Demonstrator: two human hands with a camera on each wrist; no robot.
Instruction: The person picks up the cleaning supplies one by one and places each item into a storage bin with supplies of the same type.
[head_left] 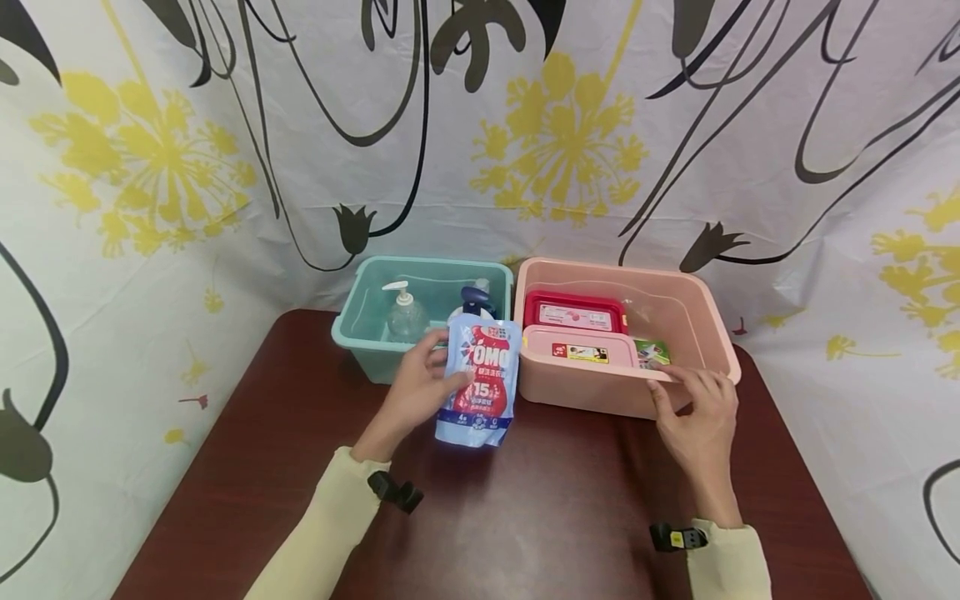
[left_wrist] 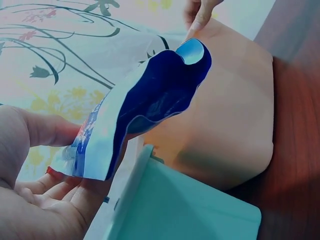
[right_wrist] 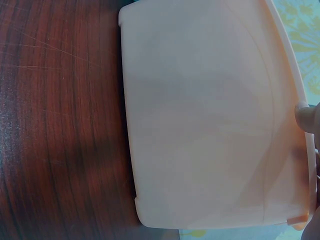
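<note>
My left hand point(head_left: 420, 379) grips a blue and red OMO laundry detergent pouch point(head_left: 482, 383) by its left side, thumb across the front. The pouch is upright, in front of the gap between the teal bin point(head_left: 367, 354) and the pink bin point(head_left: 585, 396). In the left wrist view, the dark blue bottom of the pouch point(left_wrist: 160, 92) faces the camera. My right hand point(head_left: 701, 417) holds the pink bin's front rim near its right end. In the right wrist view, the thumb point(right_wrist: 306, 118) lies on the rim; the other fingers are mostly hidden.
A clear pump bottle point(head_left: 406, 317) and a dark-blue-topped bottle point(head_left: 474, 298) stand in the teal bin. The pink bin contains a red-lidded box point(head_left: 573, 315), a pink-lidded box point(head_left: 577, 347) and a green packet point(head_left: 651, 352). Both bins stand at the back of the dark table point(head_left: 555, 500), against a patterned curtain.
</note>
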